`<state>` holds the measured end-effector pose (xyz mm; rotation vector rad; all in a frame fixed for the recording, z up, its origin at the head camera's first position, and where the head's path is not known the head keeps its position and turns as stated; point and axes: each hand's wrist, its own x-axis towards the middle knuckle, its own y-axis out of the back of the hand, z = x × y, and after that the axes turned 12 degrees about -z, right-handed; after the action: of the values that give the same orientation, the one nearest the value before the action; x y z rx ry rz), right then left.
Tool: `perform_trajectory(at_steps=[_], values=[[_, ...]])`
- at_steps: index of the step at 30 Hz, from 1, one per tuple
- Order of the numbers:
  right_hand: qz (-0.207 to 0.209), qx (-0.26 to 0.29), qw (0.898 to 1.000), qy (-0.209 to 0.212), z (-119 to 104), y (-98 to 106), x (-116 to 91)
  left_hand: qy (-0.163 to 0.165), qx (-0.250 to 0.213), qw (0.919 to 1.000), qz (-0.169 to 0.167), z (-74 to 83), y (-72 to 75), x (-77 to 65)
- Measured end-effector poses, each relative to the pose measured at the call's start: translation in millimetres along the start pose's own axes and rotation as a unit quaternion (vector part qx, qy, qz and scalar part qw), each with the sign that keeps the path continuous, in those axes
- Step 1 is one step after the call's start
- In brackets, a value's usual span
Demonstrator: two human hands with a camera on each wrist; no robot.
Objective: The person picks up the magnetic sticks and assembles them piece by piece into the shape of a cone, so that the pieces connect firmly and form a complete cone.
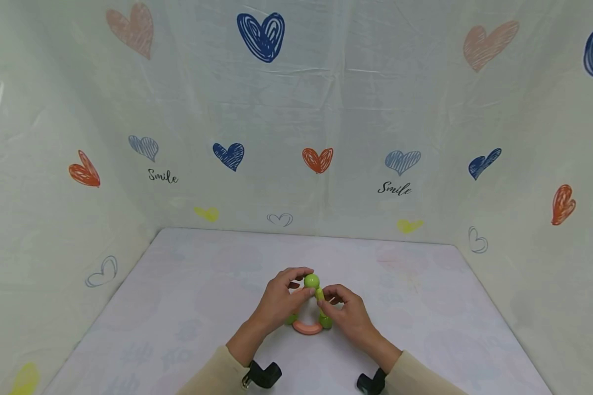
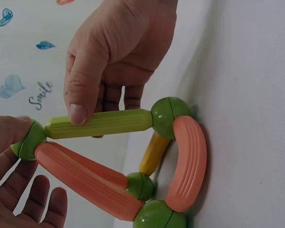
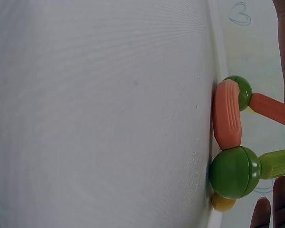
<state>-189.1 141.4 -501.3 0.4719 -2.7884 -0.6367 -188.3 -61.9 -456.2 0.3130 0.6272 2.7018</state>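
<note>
A pyramid-like frame of balls and sticks stands on the table. My left hand (image 1: 279, 296) holds its top green ball (image 1: 311, 281) between thumb and fingers. With thumb and fingers, my right hand (image 1: 351, 312) pinches a lime-green ribbed stick (image 2: 102, 123). One end of that stick is right at the top ball, the other at a lower green ball (image 2: 170, 116). Orange sticks (image 2: 90, 183) slope down from the top ball. Along the base lie a curved orange stick (image 2: 187, 166) and a yellow stick (image 2: 155, 152), between green balls (image 2: 141, 185).
The white table (image 1: 192, 285) extends around the frame on all sides. Behind it and at both sides hangs a pale sheet (image 1: 346, 109) printed with hearts and the word Smile. Black camera mounts (image 1: 265, 376) sit at both wrists.
</note>
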Motion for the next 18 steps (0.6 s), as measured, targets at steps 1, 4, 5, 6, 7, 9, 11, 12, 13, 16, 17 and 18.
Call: perform_trajectory(at_steps=[1, 4, 5, 6, 7, 9, 11, 12, 13, 16, 17, 18], values=[[0.001, 0.0, 1.0, 0.001, 0.5, -0.3, 0.2, 0.0, 0.0, 1.0, 0.0, -0.1, 0.0, -0.1], [-0.001, 0.001, 1.0, 0.001, 1.1, -1.4, 0.7, 0.001, -0.004, 1.0, 0.0, -0.5, -0.5, 0.0], [-0.001, 0.001, 1.0, 0.0, 1.4, -1.8, 0.7, 0.002, -0.007, 1.0, -0.001, -0.6, -0.7, 0.0], [-0.002, 0.0, 1.0, -0.001, 1.9, -2.1, 0.6, 0.002, -0.01, 0.9999, -0.001, -0.7, -0.9, 0.1], [-0.002, -0.001, 1.0, -0.002, 2.3, -2.4, 0.7, 0.002, -0.013, 0.9999, -0.001, -0.8, -1.1, 0.2], [-0.003, -0.003, 1.0, -0.003, 3.0, -2.9, 0.7, 0.002, -0.014, 0.9999, -0.001, -1.3, -1.6, 0.3], [-0.002, -0.004, 1.0, -0.005, 3.2, -3.2, 0.5, 0.003, -0.014, 0.9999, -0.001, -1.3, -1.8, 0.2], [-0.002, -0.005, 1.0, -0.005, 3.2, -3.3, 0.4, 0.003, -0.013, 0.9999, -0.001, -1.5, -1.9, 0.2], [-0.001, -0.004, 1.0, -0.006, 3.0, -3.3, 0.4, 0.003, -0.012, 0.9999, -0.001, -1.5, -2.0, 0.2], [-0.002, -0.004, 1.0, -0.011, 2.2, -3.0, 0.3, 0.004, -0.01, 0.9999, -0.001, -1.3, -2.1, -0.1], [-0.003, -0.004, 1.0, -0.012, 1.8, -2.9, 0.2, 0.003, -0.011, 0.9999, -0.001, -1.3, -2.1, -0.2], [-0.004, -0.004, 1.0, -0.014, 1.6, -2.8, 0.2, 0.003, -0.011, 0.9999, -0.001, -1.3, -2.2, -0.3]])
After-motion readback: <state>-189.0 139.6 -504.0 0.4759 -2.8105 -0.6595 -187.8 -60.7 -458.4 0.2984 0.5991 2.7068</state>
